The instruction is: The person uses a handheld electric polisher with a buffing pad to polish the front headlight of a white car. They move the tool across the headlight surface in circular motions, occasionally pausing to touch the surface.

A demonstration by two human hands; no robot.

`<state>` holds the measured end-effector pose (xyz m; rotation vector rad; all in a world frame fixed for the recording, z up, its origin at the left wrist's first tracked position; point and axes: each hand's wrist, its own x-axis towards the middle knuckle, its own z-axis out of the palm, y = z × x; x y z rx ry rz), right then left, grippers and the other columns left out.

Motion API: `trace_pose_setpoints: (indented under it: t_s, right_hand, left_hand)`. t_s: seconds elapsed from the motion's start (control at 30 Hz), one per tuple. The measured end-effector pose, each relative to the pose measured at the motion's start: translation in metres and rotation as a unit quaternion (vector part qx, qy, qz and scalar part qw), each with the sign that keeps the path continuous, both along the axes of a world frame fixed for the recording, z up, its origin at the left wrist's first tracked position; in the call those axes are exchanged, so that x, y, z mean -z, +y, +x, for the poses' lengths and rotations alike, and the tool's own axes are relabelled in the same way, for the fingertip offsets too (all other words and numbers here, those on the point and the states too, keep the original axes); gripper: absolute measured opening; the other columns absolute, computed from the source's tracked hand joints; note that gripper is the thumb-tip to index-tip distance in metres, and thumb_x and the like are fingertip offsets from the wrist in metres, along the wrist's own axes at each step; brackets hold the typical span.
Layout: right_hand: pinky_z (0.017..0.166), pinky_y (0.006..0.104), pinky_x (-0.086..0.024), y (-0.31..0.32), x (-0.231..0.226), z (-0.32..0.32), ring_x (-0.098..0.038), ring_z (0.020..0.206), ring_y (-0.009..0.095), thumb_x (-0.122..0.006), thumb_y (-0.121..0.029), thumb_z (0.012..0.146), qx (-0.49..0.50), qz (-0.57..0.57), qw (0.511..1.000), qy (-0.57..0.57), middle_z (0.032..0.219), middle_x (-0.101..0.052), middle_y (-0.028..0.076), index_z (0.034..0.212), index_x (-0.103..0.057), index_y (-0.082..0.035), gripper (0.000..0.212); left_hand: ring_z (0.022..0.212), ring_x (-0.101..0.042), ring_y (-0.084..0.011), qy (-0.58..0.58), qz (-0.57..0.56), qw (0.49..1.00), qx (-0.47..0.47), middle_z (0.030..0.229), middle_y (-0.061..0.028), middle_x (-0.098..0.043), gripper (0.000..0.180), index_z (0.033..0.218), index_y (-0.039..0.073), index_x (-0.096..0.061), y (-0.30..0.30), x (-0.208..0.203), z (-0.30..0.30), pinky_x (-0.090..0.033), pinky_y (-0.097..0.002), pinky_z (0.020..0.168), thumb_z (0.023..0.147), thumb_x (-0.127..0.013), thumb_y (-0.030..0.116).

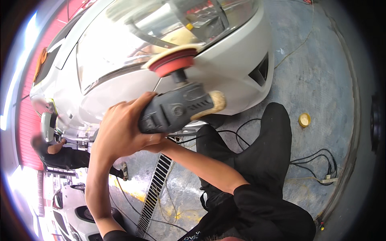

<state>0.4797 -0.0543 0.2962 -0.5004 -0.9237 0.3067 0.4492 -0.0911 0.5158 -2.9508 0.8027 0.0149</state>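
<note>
A grey polisher (177,106) with a red backing plate and a cream pad (173,54) is held up before a white car's front end. The pad lies over the lower edge of the large clear headlight (231,22); whether it touches cannot be told. My left hand (120,124) is closed around the rear of the grey body. From the lower right my right arm reaches in under the machine, and my right hand (153,143) grips it there, fingers mostly hidden by the left hand. The white bumper (241,64) curves away to the right.
Beside my bent leg, a small yellow tub (304,119) sits on the grey floor. Black cables (321,160) run to a power strip at right. A drain grate (155,193) crosses the floor. At left stand another person (64,156) and a second white car (80,219).
</note>
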Motion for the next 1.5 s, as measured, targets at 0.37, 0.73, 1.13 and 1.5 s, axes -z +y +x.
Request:
trace_pose_setpoints:
  t_s: [0.37, 0.73, 1.13, 1.5]
  right_hand:
    - [0.117, 0.0408, -0.043, -0.011, -0.018, -0.012, -0.049, 0.14, 0.023, -0.084, -0.028, 0.093, -0.005, 0.013, 1.0, 0.0, 0.151, -0.052, 0.009, 0.154, -0.046, -0.005, 0.076]
    - [0.115, 0.04, -0.044, -0.01, -0.04, -0.016, -0.05, 0.139, 0.022, -0.084, -0.028, 0.094, -0.021, 0.021, 0.999, -0.01, 0.15, -0.053, 0.009, 0.154, -0.046, -0.005, 0.075]
    - [0.113, 0.0392, -0.045, -0.008, -0.059, -0.032, -0.051, 0.137, 0.02, -0.084, -0.029, 0.094, -0.056, 0.039, 0.998, -0.016, 0.148, -0.054, 0.008, 0.154, -0.046, -0.004, 0.075]
    - [0.112, 0.0384, -0.046, -0.02, -0.054, -0.027, -0.052, 0.135, 0.019, -0.083, -0.03, 0.094, -0.038, 0.056, 0.998, -0.002, 0.146, -0.054, 0.008, 0.154, -0.046, -0.004, 0.075]
  left_hand:
    - [0.095, -0.073, -0.0439, 0.008, -0.015, 0.996, -0.086, 0.099, -0.0241, -0.075, 0.078, 0.134, 0.002, -0.062, -0.023, 0.004, -0.018, -0.055, -0.0489, 0.087, 0.067, -0.085, 0.033]
    - [0.094, -0.073, -0.0417, -0.04, 0.111, 0.989, -0.094, 0.102, -0.0205, -0.076, 0.079, 0.137, 0.005, -0.063, -0.039, -0.011, -0.028, -0.054, -0.0492, 0.091, 0.067, -0.089, 0.032]
    - [0.095, -0.074, -0.041, -0.057, 0.18, 0.971, -0.146, 0.104, -0.0193, -0.076, 0.076, 0.137, 0.004, -0.062, -0.053, -0.017, -0.042, -0.055, -0.0488, 0.091, 0.07, -0.088, 0.031]
    - [0.097, -0.077, -0.039, -0.061, 0.135, 0.978, -0.15, 0.104, -0.0208, -0.077, 0.068, 0.134, 0.004, -0.063, -0.056, -0.006, -0.04, -0.058, -0.0476, 0.084, 0.074, -0.087, 0.027]
